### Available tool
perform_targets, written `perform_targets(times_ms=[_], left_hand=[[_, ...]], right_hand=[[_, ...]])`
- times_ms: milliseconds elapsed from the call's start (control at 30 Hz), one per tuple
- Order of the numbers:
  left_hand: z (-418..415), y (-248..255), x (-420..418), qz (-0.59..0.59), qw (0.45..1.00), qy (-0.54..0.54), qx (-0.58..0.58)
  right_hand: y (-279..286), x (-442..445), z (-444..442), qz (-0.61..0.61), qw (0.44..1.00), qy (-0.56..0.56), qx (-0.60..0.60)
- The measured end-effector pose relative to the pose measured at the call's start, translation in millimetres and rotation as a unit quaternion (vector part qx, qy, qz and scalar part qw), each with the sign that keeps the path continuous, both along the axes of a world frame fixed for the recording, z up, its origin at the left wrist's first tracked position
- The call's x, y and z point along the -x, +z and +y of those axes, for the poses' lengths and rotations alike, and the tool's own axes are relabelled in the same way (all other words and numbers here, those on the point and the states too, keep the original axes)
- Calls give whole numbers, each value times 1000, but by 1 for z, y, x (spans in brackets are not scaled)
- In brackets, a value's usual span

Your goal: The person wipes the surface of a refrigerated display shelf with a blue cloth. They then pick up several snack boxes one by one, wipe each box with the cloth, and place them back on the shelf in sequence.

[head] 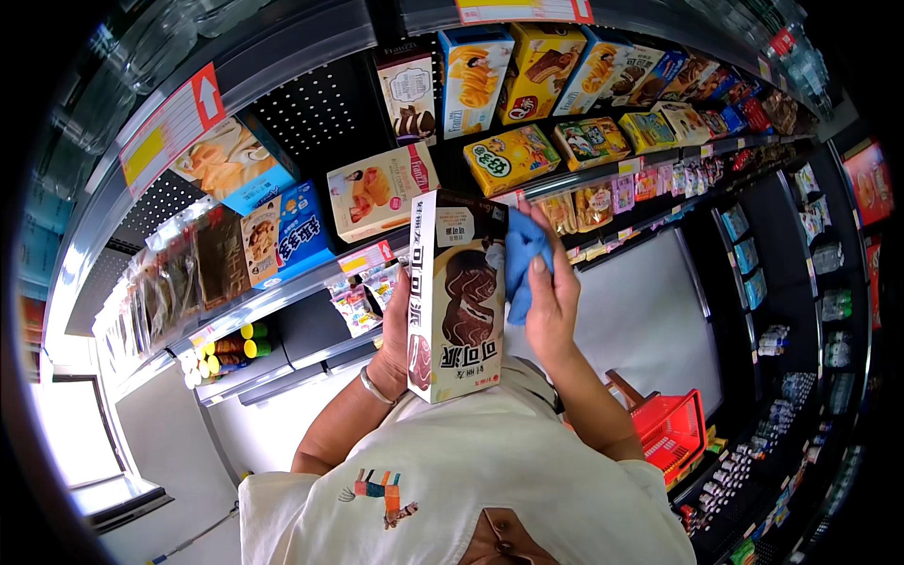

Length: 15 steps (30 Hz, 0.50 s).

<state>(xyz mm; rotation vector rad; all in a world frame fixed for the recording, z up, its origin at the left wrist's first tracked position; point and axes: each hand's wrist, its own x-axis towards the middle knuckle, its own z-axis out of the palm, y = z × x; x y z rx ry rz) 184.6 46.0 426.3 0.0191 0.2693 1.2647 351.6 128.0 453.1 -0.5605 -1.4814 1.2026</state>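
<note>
A cardboard box of chocolate pies (470, 304), brown at one end and cream at the other, is held upright before my chest. My left hand (393, 339) grips it along its left edge, the fingers hidden behind the box. In my right hand (554, 296) is a crumpled blue cloth (524, 261), pinched between thumb and fingers and resting against the box's right side. Just beyond the box, a pink and cream cookie box (383, 191) lies on the shelf (296, 272).
More snack boxes stand along the shelf, among them a yellow box (511, 159) and a blue cookie box (286, 233). Price tags (365, 258) line its front edge. A red shopping basket (671, 431) is behind my right arm. Bottles (720, 480) fill shelving at the right.
</note>
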Motion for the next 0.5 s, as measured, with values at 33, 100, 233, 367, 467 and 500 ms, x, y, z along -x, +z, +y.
perform_targets(times_ms=[33,100,233,367,467,500], left_hand=[[-1,1,-2,-13,1000,-4,-2],[-2,-8,-4,-27,1000,-9,5],[-2,-2,-9,4,999,-12,43],[-5,-11,-5,-10,998,-18,53],[-5,-11,-6,-1,997,1,74],[-5,-20,-4,-13,998,10,60]], right_hand=[[8,2,4,25,1000,10,5],[21,5,3,46,998,35,14],[31,7,4,54,995,78,40],[-1,8,18,-108,993,-30,-32],[-2,12,7,-181,979,-41,-89],[-2,17,2,-225,955,-44,-185]])
